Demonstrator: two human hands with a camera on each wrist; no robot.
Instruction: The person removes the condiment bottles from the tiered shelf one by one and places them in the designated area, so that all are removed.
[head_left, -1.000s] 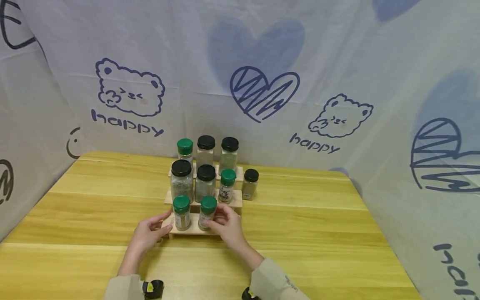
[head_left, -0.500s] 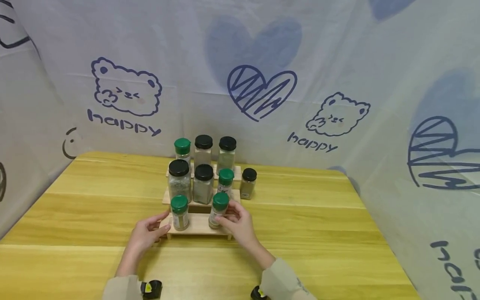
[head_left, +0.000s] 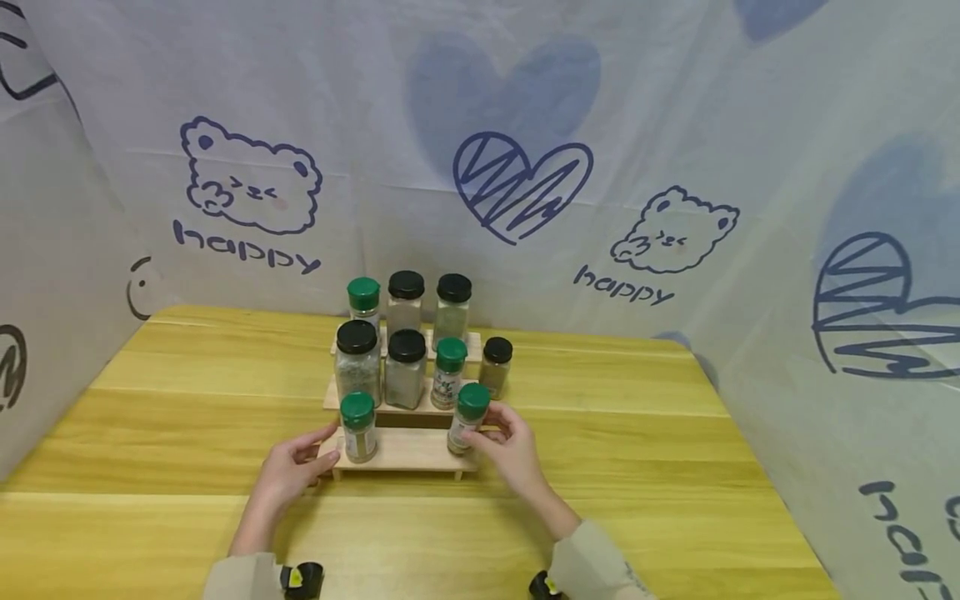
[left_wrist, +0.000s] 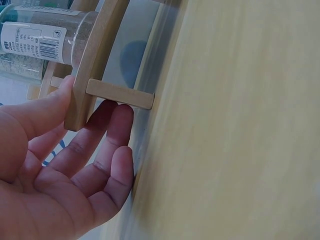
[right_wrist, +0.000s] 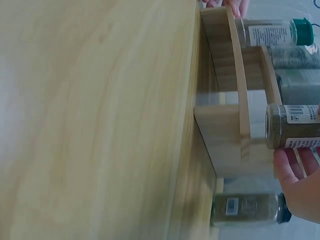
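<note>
A wooden three-step spice rack (head_left: 408, 450) stands on the table. My left hand (head_left: 291, 468) grips the left end of its lowest step; the left wrist view shows the thumb on top and curled fingers (left_wrist: 119, 125) underneath, beside the leg. My right hand (head_left: 510, 450) pinches a green-lidded spice jar (head_left: 467, 425) over the right end of that step. In the right wrist view the held jar's base (right_wrist: 274, 126) is apart from the board, and the jar is slightly tilted in the head view. Another green-lidded jar (head_left: 360, 433) stands at the step's left end.
Behind, the middle step holds two black-lidded jars (head_left: 405, 375) and a green-lidded jar (head_left: 447, 379). Several jars (head_left: 405, 304) fill the top step. One black-lidded jar (head_left: 495, 371) stands on the table (head_left: 637, 467) right of the rack. A printed cloth (head_left: 375, 125) hangs behind.
My right hand has carried the green-lidded jar rightward from the middle of the lowest step to its right end, and off the board. The left hand has kept its grip on the rack.
</note>
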